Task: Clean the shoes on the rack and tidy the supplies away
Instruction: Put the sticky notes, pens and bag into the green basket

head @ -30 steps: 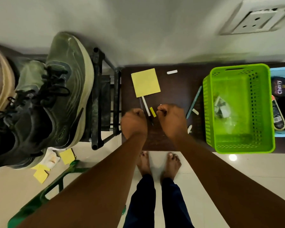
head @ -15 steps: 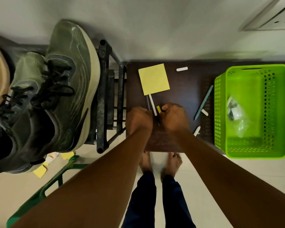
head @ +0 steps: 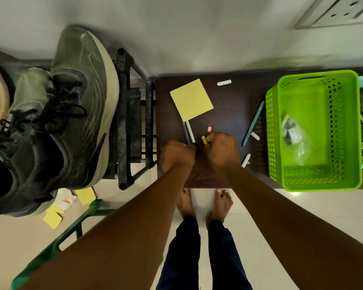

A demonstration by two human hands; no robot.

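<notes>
We are standing barefoot on glossy pale floor tiles (head: 260,216) at a dark brown wooden desk (head: 235,105) against a plain grey wall. Our left hand (head: 176,156) is gripping black and white pens (head: 189,133), fingers curled; our right hand (head: 222,151) is pinching a small yellow piece (head: 203,140). Worn olive mesh shoes (head: 71,109) are sitting on the black metal rack (head: 124,122), left of the perforated green plastic basket (head: 314,130).

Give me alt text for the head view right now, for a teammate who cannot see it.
Both hands work over a dark table: the left hand grips two pens, the right hand pinches a small yellow piece. A yellow sticky pad lies beyond, a green basket sits right, and green shoes rest on a rack left.
</notes>
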